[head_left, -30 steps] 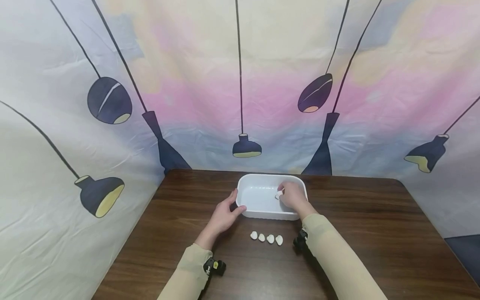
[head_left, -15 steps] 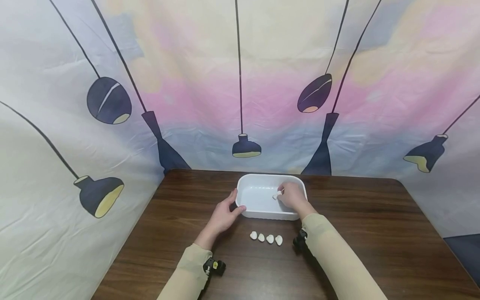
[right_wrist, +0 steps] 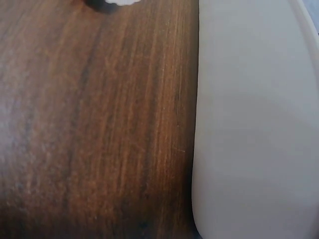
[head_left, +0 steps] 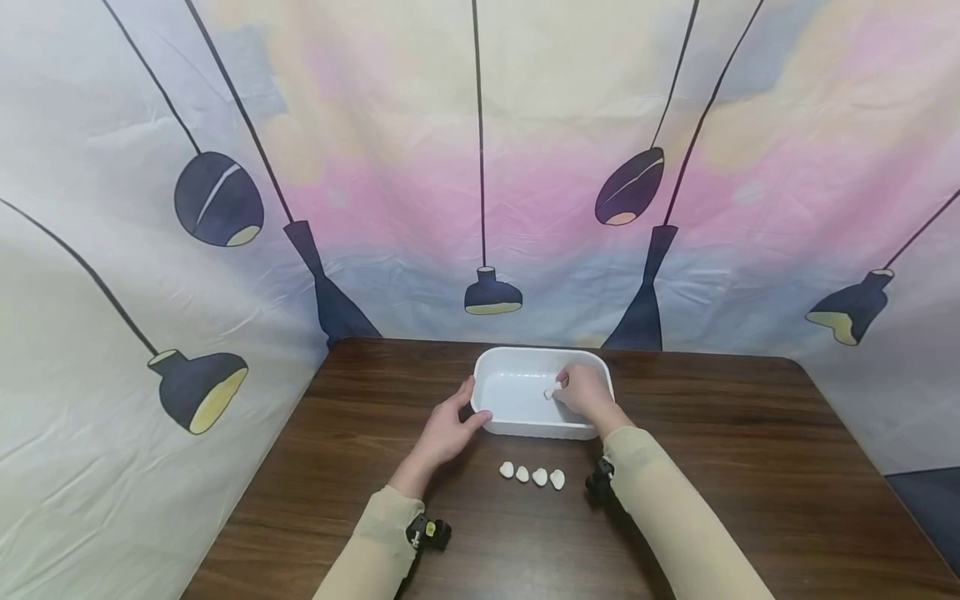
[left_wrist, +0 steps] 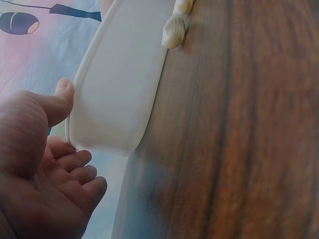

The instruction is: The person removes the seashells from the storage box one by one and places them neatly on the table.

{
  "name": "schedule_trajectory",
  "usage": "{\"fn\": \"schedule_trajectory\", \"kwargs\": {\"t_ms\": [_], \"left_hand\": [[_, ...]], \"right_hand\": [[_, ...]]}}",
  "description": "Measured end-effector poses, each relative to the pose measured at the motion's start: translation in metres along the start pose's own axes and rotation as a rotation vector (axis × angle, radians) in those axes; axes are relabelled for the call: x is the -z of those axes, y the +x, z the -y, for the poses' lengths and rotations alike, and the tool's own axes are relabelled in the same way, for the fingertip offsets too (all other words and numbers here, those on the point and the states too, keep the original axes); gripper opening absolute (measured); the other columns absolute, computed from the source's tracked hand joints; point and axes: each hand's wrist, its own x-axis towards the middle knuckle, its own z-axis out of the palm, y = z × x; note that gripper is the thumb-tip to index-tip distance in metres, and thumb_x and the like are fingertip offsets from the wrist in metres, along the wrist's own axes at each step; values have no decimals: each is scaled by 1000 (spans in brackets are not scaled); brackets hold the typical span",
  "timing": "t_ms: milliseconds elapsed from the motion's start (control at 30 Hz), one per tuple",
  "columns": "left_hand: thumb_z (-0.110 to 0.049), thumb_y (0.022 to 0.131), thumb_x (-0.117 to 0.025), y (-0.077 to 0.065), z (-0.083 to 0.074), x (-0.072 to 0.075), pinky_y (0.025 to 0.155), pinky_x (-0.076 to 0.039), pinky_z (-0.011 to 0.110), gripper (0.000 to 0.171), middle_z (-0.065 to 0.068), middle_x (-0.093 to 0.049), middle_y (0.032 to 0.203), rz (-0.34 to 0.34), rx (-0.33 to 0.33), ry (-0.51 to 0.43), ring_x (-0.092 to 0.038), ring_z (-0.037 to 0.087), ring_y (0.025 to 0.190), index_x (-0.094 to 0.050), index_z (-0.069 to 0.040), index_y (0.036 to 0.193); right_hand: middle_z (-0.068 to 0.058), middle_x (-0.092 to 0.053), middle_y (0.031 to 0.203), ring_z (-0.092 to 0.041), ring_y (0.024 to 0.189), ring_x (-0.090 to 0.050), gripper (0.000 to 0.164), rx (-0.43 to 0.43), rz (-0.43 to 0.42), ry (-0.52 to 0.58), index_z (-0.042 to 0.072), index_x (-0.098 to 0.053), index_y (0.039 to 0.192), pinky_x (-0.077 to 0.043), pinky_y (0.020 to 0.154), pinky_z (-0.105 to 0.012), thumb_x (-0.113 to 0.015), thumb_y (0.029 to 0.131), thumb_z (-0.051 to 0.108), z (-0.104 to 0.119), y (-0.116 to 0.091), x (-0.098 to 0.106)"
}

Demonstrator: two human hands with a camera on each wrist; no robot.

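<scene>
A white plastic basin (head_left: 502, 428) stands near the table's far edge. My left hand (head_left: 446, 432) holds its near left corner. In the left wrist view the thumb (left_wrist: 64, 97) touches the rim and the other fingers lie curled by the end wall. Inside the basin, my right hand (head_left: 585, 392) pinches a small white seashell, mostly hidden by the fingers. A white shell piece (head_left: 548, 394) shows just left of those fingertips; whether it touches them I cannot tell. Several ribbed white seashells (head_left: 540, 477) lie in a row in front of the basin.
The brown wooden table (head_left: 697, 500) reaches out on both sides of the basin. Behind it hangs a cloth backdrop (head_left: 405, 208) printed with lamps. A shell edge (right_wrist: 122, 2) shows at the top of the right wrist view.
The right fingers have shifted slightly inside the basin, and the white shell piece now shows a little further left and lower. My left hand and the row of shells have stayed put.
</scene>
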Motion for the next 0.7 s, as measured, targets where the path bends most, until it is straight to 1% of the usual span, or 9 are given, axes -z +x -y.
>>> {"fn": "schedule_trajectory", "kwargs": {"t_ms": [200, 433, 533, 700], "left_hand": [[-28, 105, -71, 0, 1, 0, 126, -29, 55, 75, 19, -34, 170, 5, 3, 0, -33, 37, 157, -36, 1, 164], [-27, 106, -71, 1, 0, 2, 127, -28, 55, 74, 20, -33, 170, 7, 6, -6, -32, 37, 158, -35, 1, 164], [-27, 106, -71, 2, 1, 2, 127, -29, 55, 74, 20, -33, 170, 6, 4, -4, -32, 36, 158, -35, 1, 164], [-26, 105, -71, 2, 3, 0, 127, -29, 54, 74, 19, -34, 170, 6, -2, -4, -32, 36, 158, -36, 1, 164]], "right_hand": [[-7, -66, 83, -24, 80, -61, 20, 11, -12, -12, -6, -74, 103, -56, 84, -43, -82, 91, 8, 1, -2, 0], [-12, -73, 91, -28, 88, -68, 20, 17, -11, -19, -5, -74, 105, -58, 86, -45, -82, 91, 7, 2, -1, 2], [-13, -74, 92, -28, 89, -69, 19, 19, -17, -14, -4, -75, 105, -58, 86, -45, -81, 90, 6, 1, 0, 2], [-13, -76, 92, -29, 90, -72, 23, 34, -29, 13, -5, -76, 105, -59, 86, -45, -85, 88, 6, 0, 0, 0]]}}
